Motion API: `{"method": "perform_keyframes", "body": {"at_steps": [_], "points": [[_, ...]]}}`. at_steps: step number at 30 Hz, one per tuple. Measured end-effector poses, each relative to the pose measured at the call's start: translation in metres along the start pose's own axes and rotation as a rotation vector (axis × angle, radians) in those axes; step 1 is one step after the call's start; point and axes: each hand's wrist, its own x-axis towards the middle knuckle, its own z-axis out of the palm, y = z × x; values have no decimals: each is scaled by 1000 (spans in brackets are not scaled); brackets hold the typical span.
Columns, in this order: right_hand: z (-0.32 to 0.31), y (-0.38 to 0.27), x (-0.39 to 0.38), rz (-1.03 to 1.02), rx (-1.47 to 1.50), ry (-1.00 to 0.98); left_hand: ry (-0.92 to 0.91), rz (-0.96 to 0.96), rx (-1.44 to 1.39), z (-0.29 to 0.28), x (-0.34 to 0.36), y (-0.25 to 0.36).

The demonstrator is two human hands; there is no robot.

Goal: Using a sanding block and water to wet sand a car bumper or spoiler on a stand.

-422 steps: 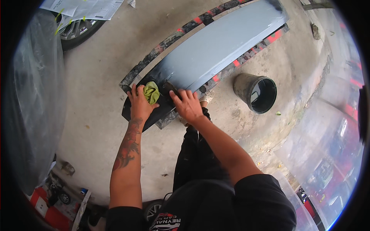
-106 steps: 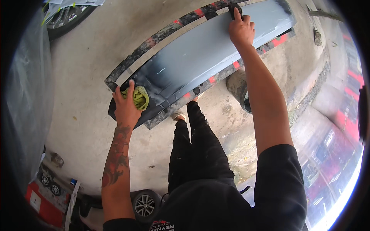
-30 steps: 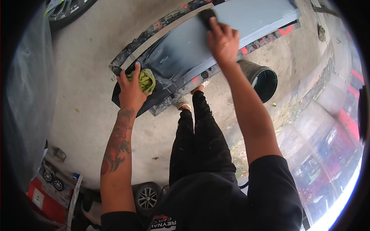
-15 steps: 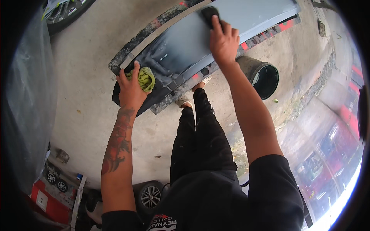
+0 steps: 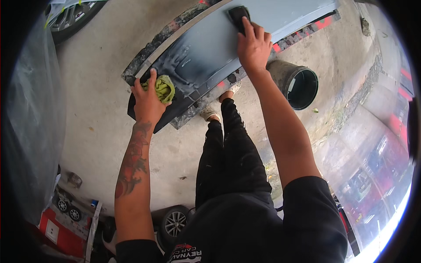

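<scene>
A long grey car body panel point(image 5: 206, 39), dark at its near-left end, lies across a worn stand frame point(image 5: 169, 34) spotted with black and red. My right hand point(image 5: 255, 47) grips a black sanding block point(image 5: 239, 18) and presses it on the panel's grey surface. At the dark end, my left hand point(image 5: 148, 98) is closed around a crumpled yellow-green cloth point(image 5: 165, 89), resting on the panel. Its thumb and fingers curl about the cloth. Pale smears and a wet-looking sheen mark the panel between the two hands.
A dark bucket point(image 5: 301, 87) lies or stands on the concrete floor right of the panel. Clear plastic sheeting point(image 5: 33, 109) hangs at the left, below a car wheel point(image 5: 74, 19). Another wheel point(image 5: 174, 222) is behind me, and a red box-like thing point(image 5: 55, 228) sits lower left.
Both hands keep nearly the same places on the panel, the right still on the sanding block and the left on the cloth. The view has shifted slightly.
</scene>
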Motion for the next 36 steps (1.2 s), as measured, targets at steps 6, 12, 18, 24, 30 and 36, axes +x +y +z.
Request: {"method": "perform_keyframes", "body": {"at_steps": [6,12,18,24,30,36], "points": [[1,-83,-100,-181,145,-255,-36,-29,20,0,1,1],[-7,-40,-62,-271,165,-228,1,13,27,5,1,-9],[2,-5,-29,185,42,28,-11,15,34,2,3,3],[-3,-84,-133,-223,180,-346,-25,29,59,7,0,-8],[-10,30,-17,119,-41,63,10,90,41,7,4,-12],[-5,-57,-124,11,151,-178,-46,44,65,5,0,2]]}}
